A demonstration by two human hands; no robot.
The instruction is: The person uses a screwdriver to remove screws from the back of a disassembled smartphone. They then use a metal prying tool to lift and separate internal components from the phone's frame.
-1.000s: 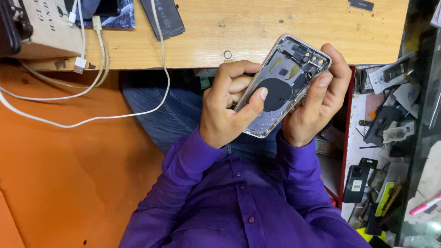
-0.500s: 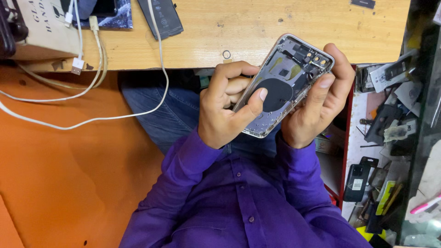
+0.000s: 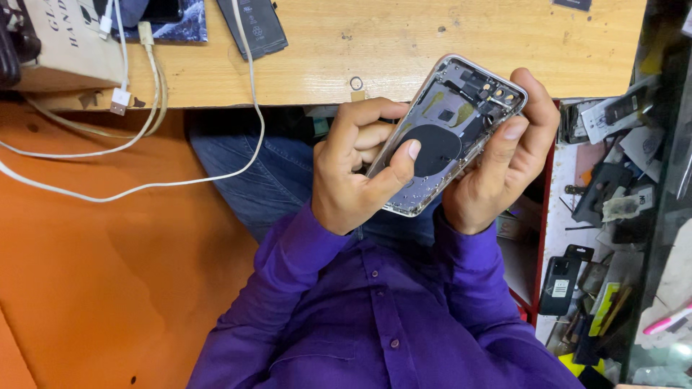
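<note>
Both my hands hold an opened phone housing (image 3: 461, 119), a silver frame tilted with its inside facing up and a round black coil in the middle. My left hand (image 3: 357, 180) grips its left edge, and the thumb presses on the rim of the coil. My right hand (image 3: 504, 169) cups the right edge, fingers curled over the frame near the camera end. The housing hovers over my lap, just in front of the wooden bench edge (image 3: 303, 90).
On the bench lie a black flat battery (image 3: 254, 25), a beige box (image 3: 68, 43) and white cables (image 3: 137, 122) that hang over an orange floor. A small ring (image 3: 357, 83) sits near the bench edge. To the right, a drawer (image 3: 605, 216) holds several phone parts and tools.
</note>
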